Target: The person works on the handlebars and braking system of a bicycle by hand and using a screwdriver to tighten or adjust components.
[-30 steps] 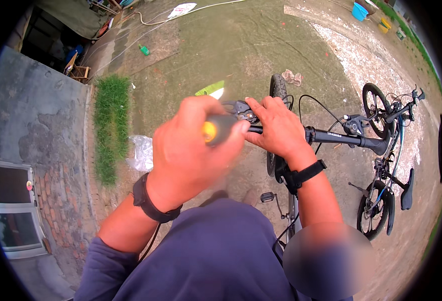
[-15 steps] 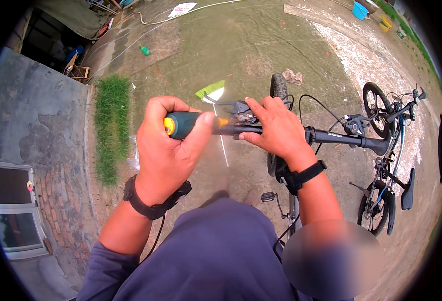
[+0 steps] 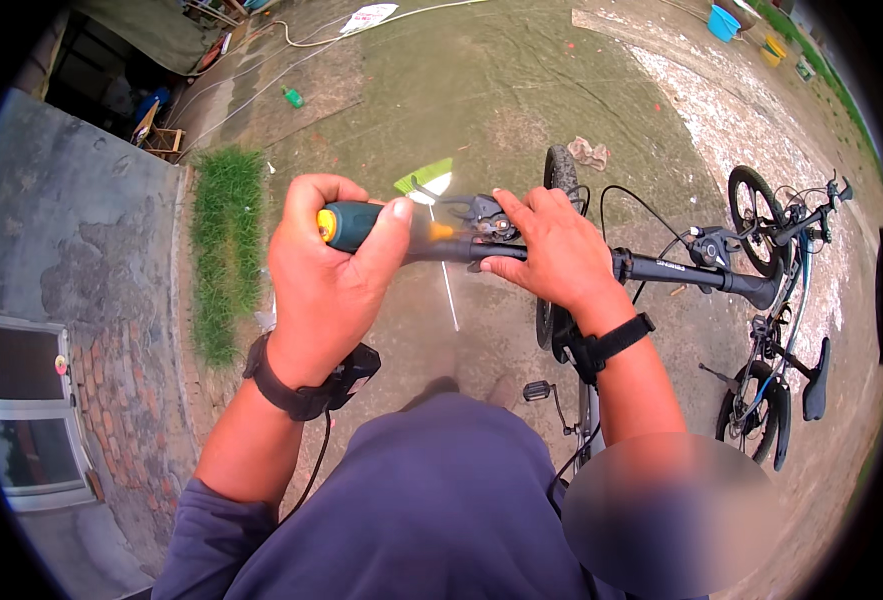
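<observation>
My left hand point(image 3: 326, 280) is closed around the dark green and yellow handle of a screwdriver point(image 3: 353, 226), held almost level at the left end of a black bicycle handlebar point(image 3: 676, 272); the tool's front part is blurred. My right hand point(image 3: 556, 250) wraps over that bar beside a brake lever and shifter clamp point(image 3: 486, 215), its thumb below the bar and its fingertips on the clamp. Cables loop from the bar, and the front tire point(image 3: 561, 170) shows beyond my fingers.
A second bicycle point(image 3: 816, 380) is at the right. A green broom point(image 3: 423, 180), rag point(image 3: 588, 152) and green bottle point(image 3: 292, 97) lie ahead. A grey wall point(image 3: 111, 250) and grass strip point(image 3: 226, 260) run along the left. Blue point(image 3: 723, 22) and yellow buckets point(image 3: 772, 50) are far right.
My left hand has moved left and upward with the screwdriver, whose handle has swung from pointing toward me to lying level, uncovering the broom. My right hand stays on the bar.
</observation>
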The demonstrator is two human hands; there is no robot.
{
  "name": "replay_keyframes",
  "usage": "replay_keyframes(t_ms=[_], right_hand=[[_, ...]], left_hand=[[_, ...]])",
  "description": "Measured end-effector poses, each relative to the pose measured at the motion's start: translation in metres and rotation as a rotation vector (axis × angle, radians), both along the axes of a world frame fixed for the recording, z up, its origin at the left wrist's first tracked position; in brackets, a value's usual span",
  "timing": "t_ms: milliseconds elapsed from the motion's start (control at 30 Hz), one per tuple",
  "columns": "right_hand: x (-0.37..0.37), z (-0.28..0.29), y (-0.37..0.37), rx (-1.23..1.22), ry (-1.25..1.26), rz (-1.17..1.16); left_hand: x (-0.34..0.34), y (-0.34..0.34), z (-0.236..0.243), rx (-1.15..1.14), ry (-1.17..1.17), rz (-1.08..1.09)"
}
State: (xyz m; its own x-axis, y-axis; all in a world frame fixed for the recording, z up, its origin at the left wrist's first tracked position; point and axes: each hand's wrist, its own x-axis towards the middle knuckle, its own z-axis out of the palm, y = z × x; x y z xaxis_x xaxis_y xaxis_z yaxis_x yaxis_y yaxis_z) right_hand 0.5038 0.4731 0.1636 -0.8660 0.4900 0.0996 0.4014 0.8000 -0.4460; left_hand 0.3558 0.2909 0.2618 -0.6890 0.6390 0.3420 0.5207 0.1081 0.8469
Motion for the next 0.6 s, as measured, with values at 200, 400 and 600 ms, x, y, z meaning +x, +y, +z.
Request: replay_keyframes(t_ms=[200, 400, 600], right_hand=[[0.002, 0.003, 0.000, -0.012, 0.002, -0.016], [0.000, 0.002, -0.003, 0.004, -0.007, -0.003], [0.002, 0.001, 0.000, 0.014, 0.006, -0.008]], left_hand=[[0.014, -0.012, -0.001, 0.016, 0.302, -0.124], [0.019, -0.023, -0.013, 0.122, 0.509, -0.272], [0.022, -0.024, -0.008, 0.003, 0.564, -0.310]])
